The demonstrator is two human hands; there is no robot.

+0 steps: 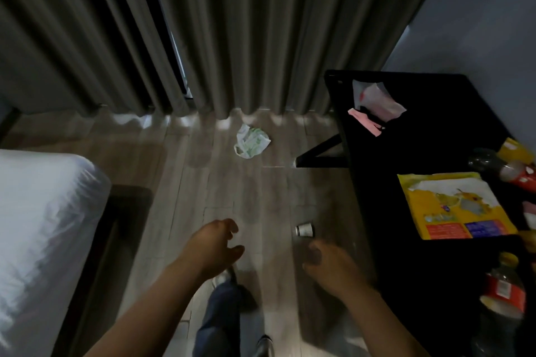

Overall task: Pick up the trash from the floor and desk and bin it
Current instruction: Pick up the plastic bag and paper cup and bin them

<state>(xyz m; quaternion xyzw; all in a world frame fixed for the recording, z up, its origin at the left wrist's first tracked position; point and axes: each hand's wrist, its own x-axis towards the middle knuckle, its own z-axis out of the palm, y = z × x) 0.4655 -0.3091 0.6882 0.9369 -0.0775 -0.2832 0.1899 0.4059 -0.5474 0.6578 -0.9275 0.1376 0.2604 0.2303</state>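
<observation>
Right hand [327, 266] motion-blurred, bottle [504, 293] cut by right edge

Dim indoor view, lit mainly by pale daylight leaking under and through a gap in the grey curtain [232, 38], glinting on the floor [232, 188], with the black desk [406, 153] sunk in shadow, the left hand [213, 249] and right hand [327, 266] motion-blurred, and wide-angle bending at the edges.

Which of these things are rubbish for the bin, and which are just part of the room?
For the job: paper cup and crumpled plastic bag on the floor; yellow packet and pink-and-white wrappers on the black desk.
Just there: grey curtain, white bed.
</observation>
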